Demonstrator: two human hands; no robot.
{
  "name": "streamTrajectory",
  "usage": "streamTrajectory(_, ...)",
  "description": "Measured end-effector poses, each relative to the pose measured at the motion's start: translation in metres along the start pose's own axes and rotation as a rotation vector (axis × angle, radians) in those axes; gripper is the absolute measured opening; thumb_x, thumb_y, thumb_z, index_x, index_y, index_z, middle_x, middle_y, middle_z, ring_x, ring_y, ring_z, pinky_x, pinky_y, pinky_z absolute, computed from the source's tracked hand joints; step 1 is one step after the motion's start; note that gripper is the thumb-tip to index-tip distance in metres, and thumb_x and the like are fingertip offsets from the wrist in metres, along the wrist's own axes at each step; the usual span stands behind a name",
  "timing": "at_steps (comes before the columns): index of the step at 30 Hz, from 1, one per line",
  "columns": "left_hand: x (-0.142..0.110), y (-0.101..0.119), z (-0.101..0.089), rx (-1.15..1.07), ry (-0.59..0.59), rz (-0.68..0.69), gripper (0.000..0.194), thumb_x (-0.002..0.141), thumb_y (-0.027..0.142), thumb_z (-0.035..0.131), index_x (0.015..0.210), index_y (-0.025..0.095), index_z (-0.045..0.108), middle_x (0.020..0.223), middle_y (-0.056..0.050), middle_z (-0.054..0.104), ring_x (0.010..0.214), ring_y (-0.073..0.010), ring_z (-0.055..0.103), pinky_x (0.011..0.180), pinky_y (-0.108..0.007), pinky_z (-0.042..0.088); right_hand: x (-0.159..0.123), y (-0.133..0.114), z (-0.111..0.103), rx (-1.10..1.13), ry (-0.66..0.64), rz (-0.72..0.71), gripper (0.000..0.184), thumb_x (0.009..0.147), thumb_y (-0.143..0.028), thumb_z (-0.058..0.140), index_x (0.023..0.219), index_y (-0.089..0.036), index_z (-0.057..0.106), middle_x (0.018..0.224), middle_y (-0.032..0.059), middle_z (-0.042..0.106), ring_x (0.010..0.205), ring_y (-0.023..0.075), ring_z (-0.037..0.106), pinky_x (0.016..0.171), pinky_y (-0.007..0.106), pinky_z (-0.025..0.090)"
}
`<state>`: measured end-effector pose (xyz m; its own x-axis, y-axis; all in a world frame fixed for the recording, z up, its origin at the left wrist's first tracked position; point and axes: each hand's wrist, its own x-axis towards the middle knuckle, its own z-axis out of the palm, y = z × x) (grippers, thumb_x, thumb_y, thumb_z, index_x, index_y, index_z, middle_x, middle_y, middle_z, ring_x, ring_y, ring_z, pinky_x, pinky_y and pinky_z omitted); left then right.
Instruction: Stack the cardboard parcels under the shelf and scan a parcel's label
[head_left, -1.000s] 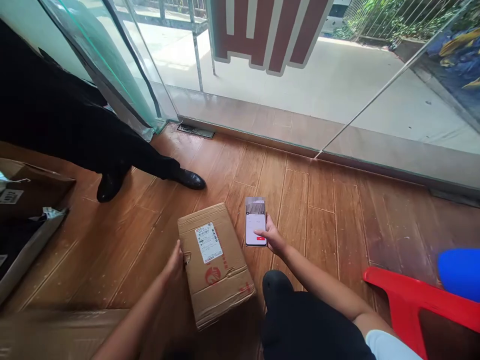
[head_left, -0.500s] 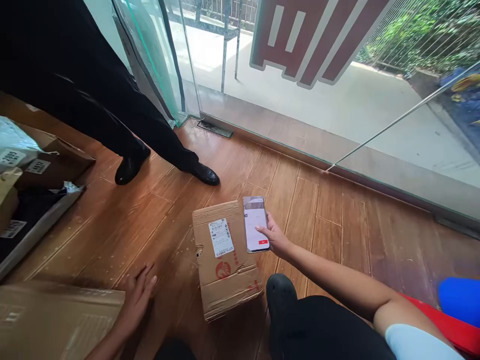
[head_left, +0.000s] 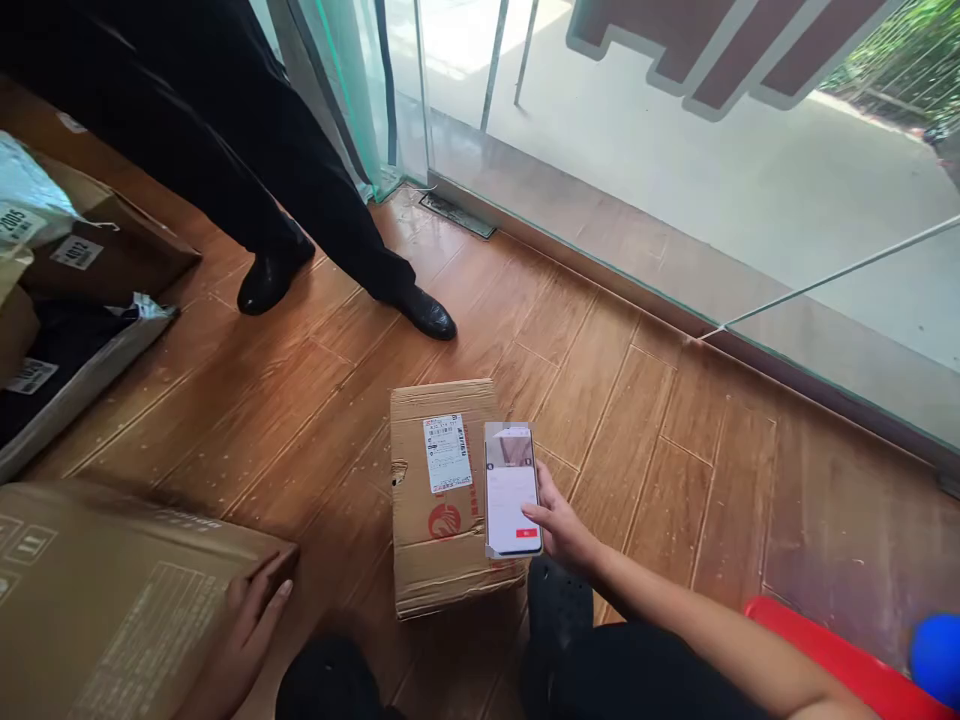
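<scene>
My right hand is closed around a smartphone, thumb over the lower part of its lit screen, which has a red button and a camera picture near the top. The phone hovers over the right side of a brown cardboard box on the floor, hiding part of it. A white shipping label and a red round logo show on the box. At lower left, my left hand lies at the corner of a larger carton, fingers extended and nothing held in them.
Another person in black trousers and black shoes stands beyond the boxes. Labelled parcels are piled at far left. A glass wall runs along the back right. Red and blue objects lie at lower right.
My view has tilted down and shifted left. The phone has come lower and nearer me, and its screen now has a camera picture. My left hand is closer against the large carton.
</scene>
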<state>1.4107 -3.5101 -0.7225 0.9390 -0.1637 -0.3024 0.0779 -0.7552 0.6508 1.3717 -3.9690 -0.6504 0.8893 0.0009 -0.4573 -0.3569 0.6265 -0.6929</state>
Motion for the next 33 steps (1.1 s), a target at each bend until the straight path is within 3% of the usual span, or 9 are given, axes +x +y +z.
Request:
streamTrajectory(3, -0.003, -0.006, 0.009, -0.030, -0.019, -0.021, 0.040, 0.096, 0.051, 0.039, 0.134, 0.039, 0.048, 0.139, -0.002, 0.048, 0.136, -0.0270, 0.041, 0.121, -0.055, 0.027, -0.016, 0.009, 0.004, 0.077, -0.062, 0.108, 0.074, 0.069, -0.042, 0.082, 0.130, -0.030, 0.041, 0.125, 0.0060, 0.064, 0.109, 0.0219, 0.064, 0.092, 0.036, 0.050)
streamTrajectory(8, -0.007, -0.014, 0.025, -0.067, -0.003, -0.107, 0.044, 0.095, 0.054, 0.040, 0.130, 0.029, 0.051, 0.138, -0.007, 0.049, 0.136, -0.0279, 0.041, 0.121, -0.054, 0.027, -0.022, 0.021, 0.022, 0.004, -0.286, 0.341, 0.076, 0.071, -0.047, 0.080, 0.130, -0.029, 0.036, 0.119, 0.0045, 0.063, 0.096, 0.0180, 0.065, 0.078, 0.029, 0.049)
streamTrajectory(14, -0.010, -0.015, 0.031, -0.083, -0.015, -0.140, 0.049, 0.092, 0.057, 0.043, 0.125, 0.022, 0.055, 0.130, -0.011, 0.052, 0.131, -0.0298, 0.044, 0.117, -0.059, 0.028, -0.007, 0.031, 0.055, -0.031, -0.433, 0.245, 0.076, 0.077, -0.046, 0.077, 0.134, -0.030, 0.028, 0.125, 0.0063, 0.057, 0.106, 0.0198, 0.061, 0.089, 0.037, 0.048)
streamTrajectory(20, -0.008, -0.014, 0.031, -0.056, -0.042, -0.069, 0.044, 0.093, 0.054, 0.046, 0.123, 0.023, 0.058, 0.127, -0.011, 0.052, 0.125, -0.0290, 0.048, 0.114, -0.060, 0.032, -0.003, 0.018, 0.065, -0.060, -0.413, 0.181, 0.076, 0.082, -0.043, 0.074, 0.138, -0.031, 0.022, 0.136, 0.0085, 0.051, 0.120, 0.0200, 0.055, 0.105, 0.044, 0.040)
streamTrajectory(33, 0.001, 0.001, 0.031, -0.074, -0.050, -0.068, 0.044, 0.091, 0.053, 0.048, 0.120, 0.022, 0.061, 0.123, -0.012, 0.054, 0.121, -0.0284, 0.052, 0.109, -0.056, 0.041, 0.002, 0.013, 0.065, -0.035, -0.375, 0.188, 0.075, 0.085, -0.043, 0.071, 0.140, -0.034, 0.021, 0.145, 0.0094, 0.045, 0.124, 0.0220, 0.054, 0.104, 0.046, 0.044)
